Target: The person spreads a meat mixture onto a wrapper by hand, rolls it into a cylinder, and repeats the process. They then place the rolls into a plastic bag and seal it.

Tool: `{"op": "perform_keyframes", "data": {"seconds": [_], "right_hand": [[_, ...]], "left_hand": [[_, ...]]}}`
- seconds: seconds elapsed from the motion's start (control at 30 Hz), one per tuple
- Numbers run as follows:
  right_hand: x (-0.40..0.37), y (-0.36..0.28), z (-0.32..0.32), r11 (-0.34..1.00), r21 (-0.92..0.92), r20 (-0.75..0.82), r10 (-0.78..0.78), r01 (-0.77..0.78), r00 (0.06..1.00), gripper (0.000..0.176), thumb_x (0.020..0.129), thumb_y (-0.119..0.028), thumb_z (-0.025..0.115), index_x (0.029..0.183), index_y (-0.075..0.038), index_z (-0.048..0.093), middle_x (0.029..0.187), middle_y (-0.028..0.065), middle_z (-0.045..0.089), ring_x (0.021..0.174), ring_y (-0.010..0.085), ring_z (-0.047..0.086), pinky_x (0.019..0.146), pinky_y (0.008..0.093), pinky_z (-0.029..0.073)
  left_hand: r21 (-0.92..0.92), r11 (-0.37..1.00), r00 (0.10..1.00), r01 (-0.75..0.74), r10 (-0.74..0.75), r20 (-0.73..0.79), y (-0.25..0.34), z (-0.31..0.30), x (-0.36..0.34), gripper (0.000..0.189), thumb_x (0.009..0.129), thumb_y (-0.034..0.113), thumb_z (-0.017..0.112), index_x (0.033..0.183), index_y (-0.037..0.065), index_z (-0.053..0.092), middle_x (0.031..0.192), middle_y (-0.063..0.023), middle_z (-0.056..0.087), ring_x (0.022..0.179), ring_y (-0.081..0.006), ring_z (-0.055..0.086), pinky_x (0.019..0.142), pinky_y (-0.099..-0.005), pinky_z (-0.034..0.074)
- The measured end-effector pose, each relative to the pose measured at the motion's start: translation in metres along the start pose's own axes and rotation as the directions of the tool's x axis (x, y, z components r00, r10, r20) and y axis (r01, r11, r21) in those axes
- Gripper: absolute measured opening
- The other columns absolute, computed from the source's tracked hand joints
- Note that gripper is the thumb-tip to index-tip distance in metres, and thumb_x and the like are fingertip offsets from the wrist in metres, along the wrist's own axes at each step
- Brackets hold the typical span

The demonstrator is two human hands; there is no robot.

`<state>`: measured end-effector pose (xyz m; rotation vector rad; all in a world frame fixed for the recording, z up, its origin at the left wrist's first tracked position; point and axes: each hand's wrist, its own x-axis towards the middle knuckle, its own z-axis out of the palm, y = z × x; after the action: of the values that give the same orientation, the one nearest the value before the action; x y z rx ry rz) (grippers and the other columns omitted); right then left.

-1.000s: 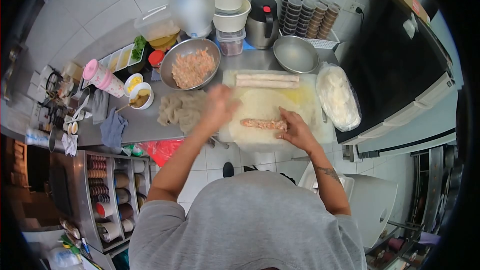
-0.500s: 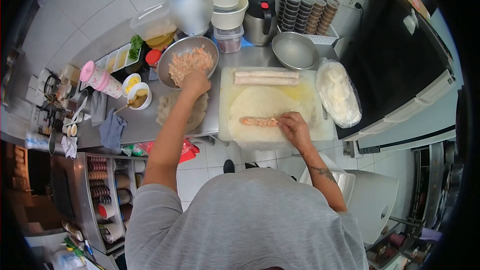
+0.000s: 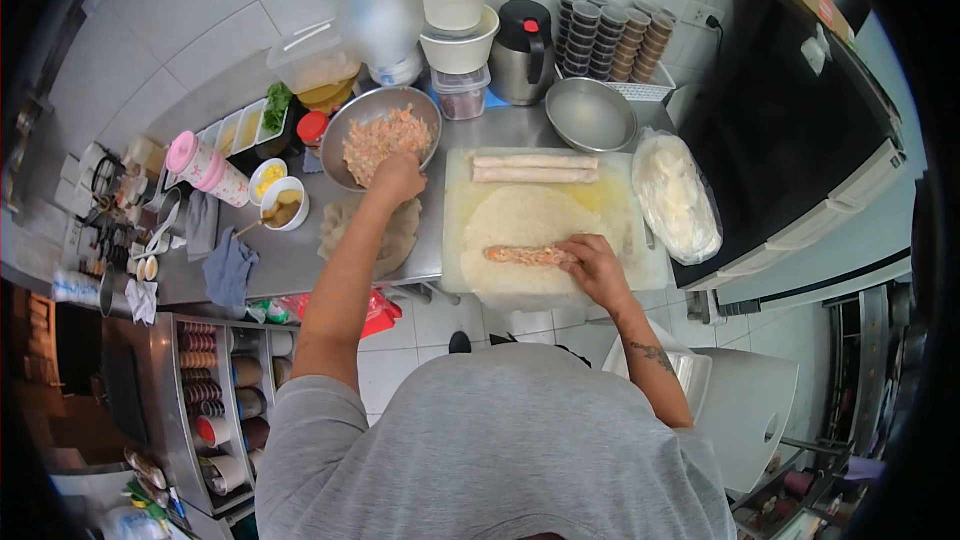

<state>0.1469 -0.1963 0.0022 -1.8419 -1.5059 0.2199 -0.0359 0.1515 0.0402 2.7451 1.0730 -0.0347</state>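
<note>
One strip of orange-pink minced filling [image 3: 522, 255] lies crosswise on a round, pale, thin wrapper [image 3: 520, 220], which is spread flat on the near half of the white rectangular cutting board [image 3: 455, 175]. The right hand [image 3: 598, 270] rests on the board's near right part, fingers bent and held close together, their tips on the right end of the strip; whether they pinch it cannot be told. Two finished pale rolls [image 3: 535, 168] lie side by side along the far edge of the board, just beyond the wrapper. The left hand [image 3: 398, 178] is off the board's far left corner, over the near rim of a wide steel bowl of the same orange-pink filling [image 3: 375, 130], its fingers curled down towards the mince; whether they hold any is hidden. A crumpled beige cloth [image 3: 350, 230] lies on the steel counter [image 3: 290, 260] just left of the board, under the left forearm. An empty steel bowl [image 3: 590, 112] stands just beyond the board's far right part, and a clear plastic bag of white wrappers [image 3: 675, 190] lies against the board's right edge. Farther left of the board stand a small white bowl of brown sauce [image 3: 283, 205] and a pink lidded tumbler [image 3: 205, 165].
</note>
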Motion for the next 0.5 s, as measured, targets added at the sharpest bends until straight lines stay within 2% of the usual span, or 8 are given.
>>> {"op": "perform_keyframes", "data": {"seconds": [0.13,0.23,0.33,0.43,0.5], "right_hand": [[-0.001,0.002,0.000,1.000,-0.010,-0.034,0.021,-0.022,0.999,0.031,0.074,-0.005,0.073,0.105,-0.008,0.069,0.104,0.0099,0.062,0.100,0.0294,0.056,0.086,0.0381,0.047],[-0.002,0.006,-0.002,1.000,-0.005,-0.036,0.003,-0.003,0.999,0.035,0.074,-0.007,0.074,0.109,-0.008,0.068,0.106,0.0108,0.062,0.099,0.0295,0.056,0.085,0.0380,0.047],[0.000,-0.006,-0.012,1.000,0.013,-0.027,0.017,-0.017,0.999,0.042,0.074,-0.011,0.075,0.115,-0.008,0.065,0.109,0.0124,0.062,0.100,0.0301,0.056,0.086,0.0383,0.047],[0.004,-0.017,-0.018,0.996,0.067,-0.053,0.061,-0.057,0.997,0.048,0.075,-0.012,0.074,0.120,-0.008,0.062,0.112,0.0137,0.061,0.101,0.0312,0.056,0.088,0.0388,0.046],[0.003,-0.017,-0.015,0.996,0.058,-0.094,0.068,-0.063,0.993,0.047,0.076,-0.011,0.073,0.121,-0.007,0.061,0.113,0.0141,0.061,0.102,0.0318,0.055,0.089,0.0393,0.046]], "left_hand": [[-0.030,0.999,0.989,-0.043,0.039,-0.145,0.004,0.000,-0.008,0.028,0.077,0.027,0.069,0.089,0.001,0.071,0.086,-0.0182,0.069,0.085,-0.0356,0.067,0.077,-0.0446,0.052],[-0.243,0.970,0.989,-0.025,-0.010,-0.146,0.001,-0.005,-0.007,0.028,0.079,0.030,0.069,0.085,0.003,0.070,0.080,-0.0169,0.068,0.081,-0.0345,0.067,0.072,-0.0418,0.052],[-0.510,0.855,0.969,-0.093,-0.039,-0.242,0.008,-0.025,-0.016,0.025,0.082,0.029,0.068,0.086,0.004,0.069,0.078,-0.0165,0.067,0.077,-0.0323,0.067,0.071,-0.0384,0.052],[-0.539,0.824,0.957,-0.173,0.011,-0.291,0.029,-0.052,-0.032,0.018,0.083,0.021,0.065,0.087,0.004,0.067,0.075,-0.0170,0.065,0.071,-0.0313,0.066,0.069,-0.0375,0.052],[-0.584,0.739,0.933,-0.336,0.174,-0.315,0.052,-0.036,-0.046,0.011,0.082,0.013,0.063,0.085,0.002,0.065,0.073,-0.0133,0.064,0.066,-0.0232,0.062,0.065,-0.0364,0.050]]}}
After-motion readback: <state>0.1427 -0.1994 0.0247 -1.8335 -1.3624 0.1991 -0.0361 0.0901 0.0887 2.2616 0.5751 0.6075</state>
